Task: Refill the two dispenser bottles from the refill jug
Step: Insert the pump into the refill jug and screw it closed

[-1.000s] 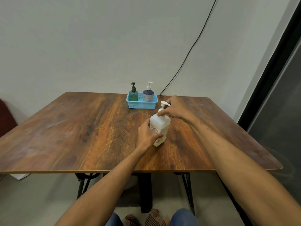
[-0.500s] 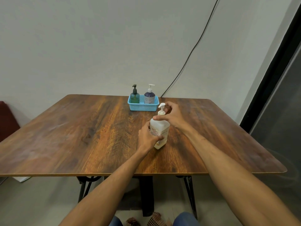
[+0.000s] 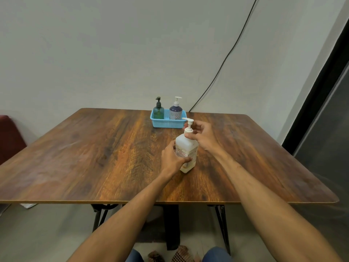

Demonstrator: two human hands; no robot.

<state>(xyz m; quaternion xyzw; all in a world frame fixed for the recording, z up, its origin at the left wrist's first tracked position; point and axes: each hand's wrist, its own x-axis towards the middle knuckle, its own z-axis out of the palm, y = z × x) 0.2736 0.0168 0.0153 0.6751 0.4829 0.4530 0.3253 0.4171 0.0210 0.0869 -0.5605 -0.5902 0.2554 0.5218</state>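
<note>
A white refill jug point(image 3: 186, 147) with a pump top stands upright on the wooden table point(image 3: 94, 157). My left hand point(image 3: 172, 160) grips its lower body from the left. My right hand point(image 3: 201, 136) pinches the collar of its white pump point(image 3: 188, 125) at the neck. At the table's far edge a green dispenser bottle point(image 3: 158, 110) and a purple dispenser bottle point(image 3: 175, 110) stand side by side in a blue basket point(image 3: 167, 123), both with their pumps on.
A black cable point(image 3: 222, 63) runs down the wall behind the basket. A dark red seat point(image 3: 9, 138) is at the left edge. A dark door frame point(image 3: 321, 87) is on the right. My knees and shoes show under the table.
My right hand has slid from the pump head down to the collar at the jug's neck. The jug now stands straighter. My left hand keeps its grip.
</note>
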